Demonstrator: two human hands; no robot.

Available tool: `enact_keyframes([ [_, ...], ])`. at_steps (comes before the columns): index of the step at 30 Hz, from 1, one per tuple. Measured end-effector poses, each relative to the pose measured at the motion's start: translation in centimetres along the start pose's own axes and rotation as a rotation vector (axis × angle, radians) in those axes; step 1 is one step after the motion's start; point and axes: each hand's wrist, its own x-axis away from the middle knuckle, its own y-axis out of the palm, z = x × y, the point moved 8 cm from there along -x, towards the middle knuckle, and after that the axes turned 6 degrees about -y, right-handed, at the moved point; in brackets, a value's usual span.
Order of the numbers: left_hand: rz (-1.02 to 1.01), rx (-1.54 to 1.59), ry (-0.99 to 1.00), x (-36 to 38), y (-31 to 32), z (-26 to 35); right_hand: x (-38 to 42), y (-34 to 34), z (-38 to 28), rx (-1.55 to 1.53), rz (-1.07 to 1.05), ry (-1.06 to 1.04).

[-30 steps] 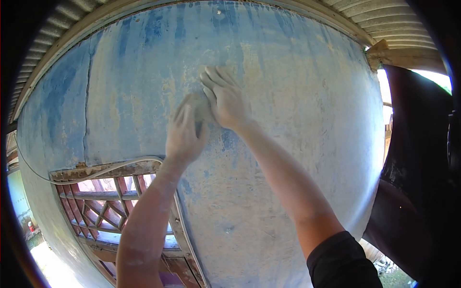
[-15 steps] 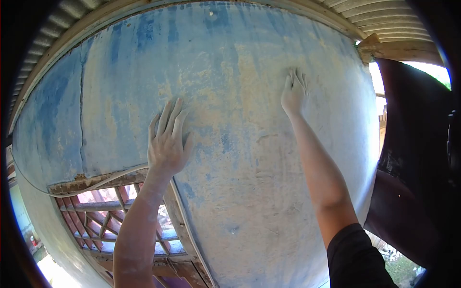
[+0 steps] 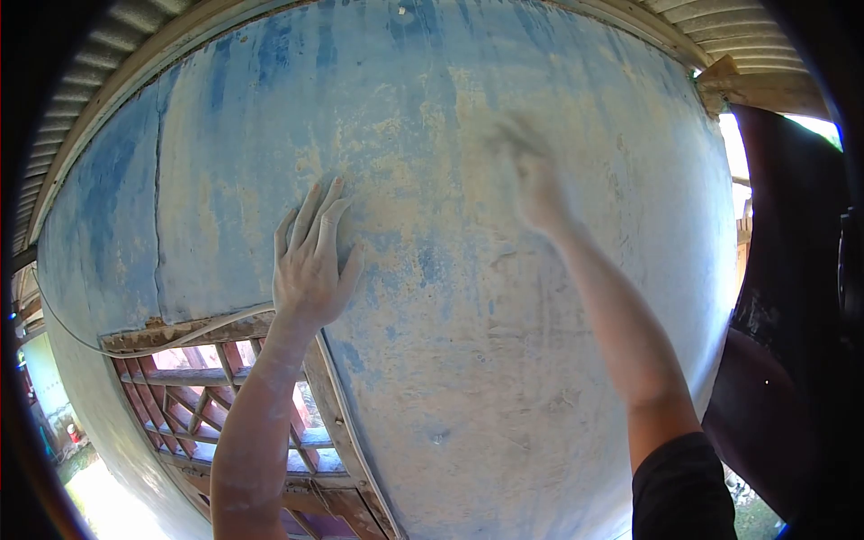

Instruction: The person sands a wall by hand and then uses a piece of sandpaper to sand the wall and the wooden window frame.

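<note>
A wall (image 3: 432, 297) with worn blue paint and pale, dusty patches fills most of the view. My left hand (image 3: 310, 270) lies against it just above the window, fingers spread, palm toward the surface and nothing visible in it. Up and to the right, my right hand (image 3: 535, 175) is at the upper wall, its fingers smeared by motion. Whether it holds anything cannot be made out. Whitish dust coats both hands and forearms.
Below my left forearm is a window with a wooden lattice (image 3: 193, 387), a white cable (image 3: 207, 328) crossing its top frame. Corrugated roofing (image 3: 751, 36) and a wooden beam (image 3: 765, 90) run overhead. A dark panel (image 3: 792, 315) stands at the right.
My right hand has moved left across the wall and blurred, its fingers now pointing further left. My left hand stays in nearly the same place. The view has shifted slightly.
</note>
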Motion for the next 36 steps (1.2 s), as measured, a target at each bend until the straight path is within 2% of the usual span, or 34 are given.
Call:
enact_keyframes([
  [1, -0.007, -0.003, -0.003, 0.0, 0.1, 0.0, -0.2, -0.5, 3.4, 0.042, 0.076, 0.112],
  [3, 0.000, -0.003, -0.003, 0.0, 0.1, 0.1, -1.2, -2.2, 7.4, 0.208, 0.184, 0.164],
  [4, 0.000, -0.002, -0.004, 0.0, 0.1, 0.0, -2.8, -1.0, 7.8, 0.203, 0.187, 0.155],
  [6, 0.006, -0.004, -0.006, -0.1, -0.1, -0.1, -4.6, 0.0, 9.0, 0.285, 0.381, 0.364],
  [8, 0.003, -0.001, 0.000, 0.1, 0.0, 0.1, -6.1, 3.8, 3.7, -0.161, 0.171, 0.316],
  [10, 0.015, 0.003, 0.010, 0.0, -0.2, 0.1, -5.8, 6.7, -5.3, -0.466, 0.189, 0.007],
  [12, -0.005, 0.014, -0.011, 0.0, -0.5, -0.2, -3.8, 6.8, -12.6, -0.042, 0.143, -0.277],
  [13, -0.032, 0.029, -0.015, 0.0, -0.4, -0.2, -3.8, 6.7, -11.9, -0.044, 0.144, -0.278],
  [15, -0.013, 0.024, 0.000, 0.0, -0.2, -0.1, -3.6, 6.7, -10.5, 0.077, 0.102, -0.454],
  [17, 0.015, 0.020, 0.000, -0.1, -0.4, -0.3, -4.6, 3.7, -8.1, 0.042, -0.024, -0.396],
  [19, 0.002, 0.039, -0.007, 0.2, -0.3, -0.3, -5.5, 1.2, -2.7, -0.059, 0.110, -0.093],
  [21, 0.005, 0.034, -0.001, 0.2, -0.4, -0.1, -7.1, 0.7, 2.1, 0.080, 0.217, -0.003],
  [22, 0.017, 0.034, -0.002, 0.2, -0.5, -0.1, -7.8, 1.4, 2.2, 0.076, 0.216, -0.008],
  [24, 0.018, 0.034, -0.012, 0.2, -0.5, -0.3, -8.3, 1.7, 1.6, 0.432, 0.279, -0.042],
  [25, 0.019, 0.038, -0.015, 0.3, -0.4, -0.2, -8.4, 1.1, -0.5, 0.434, 0.272, -0.047],
  [27, 0.024, 0.045, -0.018, 0.5, -0.5, -0.1, -7.4, 4.5, -4.1, -0.211, -0.242, 0.427],
  [29, 0.034, 0.040, -0.018, 0.2, -0.6, -0.4, -7.3, 6.8, -9.6, -0.224, 0.046, -0.059],
  [30, 0.030, 0.068, -0.023, 0.3, -0.6, -0.5, -6.6, 7.5, -10.2, -0.228, 0.039, -0.062],
  [32, 0.014, 0.096, -0.030, 0.5, -0.4, -0.5, -4.4, 7.9, -13.6, 0.046, 0.049, -0.388],
  [36, 0.047, 0.196, -0.096, 0.4, -0.8, -1.2, 1.6, 6.6, -14.8, -0.125, -0.105, -0.437],
])
